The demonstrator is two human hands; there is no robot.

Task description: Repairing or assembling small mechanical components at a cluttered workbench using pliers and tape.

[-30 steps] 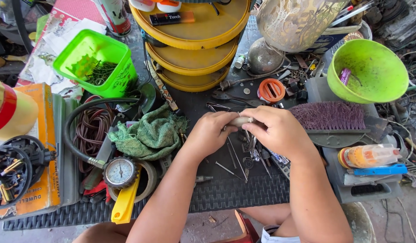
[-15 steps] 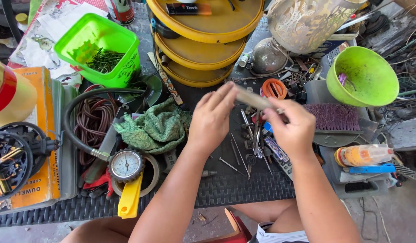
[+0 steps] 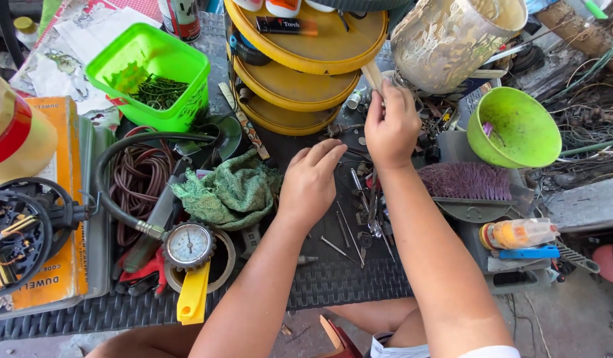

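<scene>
**Cluttered outdoor bench, daylight**

Work surface is a black ribbed mat (image 3: pixel 346 285), every part crowded. Bare grey concrete floor (image 3: pixel 558 318) shows lower right, below the mat edge. Top right: tangle of wires (image 3: pixel 585 99) and scrap. Left: newspaper (image 3: pixel 61 53) spread under bins. Stacked yellow trays (image 3: pixel 300 59) stand at centre back. Light is bright, even daylight, soft shadows. No walls or windows in frame.

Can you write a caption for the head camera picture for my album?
Right hand lifts a pale stick toward stacked yellow trays; left hand hovers over scattered small tools.
</scene>
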